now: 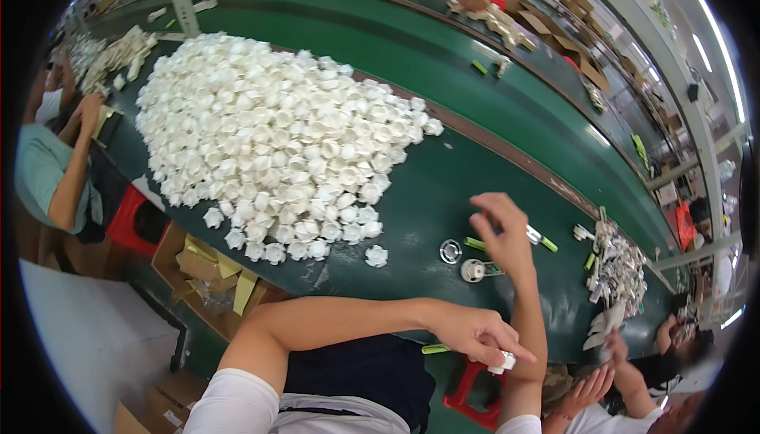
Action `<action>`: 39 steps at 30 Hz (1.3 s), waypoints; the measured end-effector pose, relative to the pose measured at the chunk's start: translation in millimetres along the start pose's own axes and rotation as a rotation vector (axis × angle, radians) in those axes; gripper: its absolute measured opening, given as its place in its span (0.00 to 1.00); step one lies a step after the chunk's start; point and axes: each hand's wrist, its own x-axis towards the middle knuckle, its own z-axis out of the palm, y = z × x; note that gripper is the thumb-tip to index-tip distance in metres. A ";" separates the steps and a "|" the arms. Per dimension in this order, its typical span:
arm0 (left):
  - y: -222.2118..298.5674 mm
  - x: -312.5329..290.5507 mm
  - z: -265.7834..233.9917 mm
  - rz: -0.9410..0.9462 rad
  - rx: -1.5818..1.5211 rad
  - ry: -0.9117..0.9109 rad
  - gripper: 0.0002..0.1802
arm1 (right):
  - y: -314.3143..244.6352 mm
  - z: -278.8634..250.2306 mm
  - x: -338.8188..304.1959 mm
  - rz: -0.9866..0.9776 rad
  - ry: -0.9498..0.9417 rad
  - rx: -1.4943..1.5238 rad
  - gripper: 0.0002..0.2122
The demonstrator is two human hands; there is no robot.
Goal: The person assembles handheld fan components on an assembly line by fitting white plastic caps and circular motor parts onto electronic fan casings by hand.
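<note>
My left hand [475,333] is closed on a small white plastic part [503,361], held low at the table's near edge, beside my right forearm. My right hand [503,228] reaches over the table with its fingers apart and nothing visible in them. Below and beside it lie a round dark ring with a pale centre [450,251], a bright green piece [475,243] and a white round part with a small hub [473,270]. A second white-and-green piece [541,238] shows just past that hand. One white cup-shaped flower part [376,256] sits apart from the pile.
A large heap of white petal-edged cups [269,133] covers the table's left. Small white and metallic parts are piled [617,264] at right. A green belt [340,26] runs behind. Co-workers sit at both sides. A carton [210,272] and red stool [473,394] stand below.
</note>
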 end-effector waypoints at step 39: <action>45.2 -11.9 -48.6 0.535 -0.191 0.813 0.28 | -35.3 37.8 -27.1 -0.078 -0.241 0.167 0.06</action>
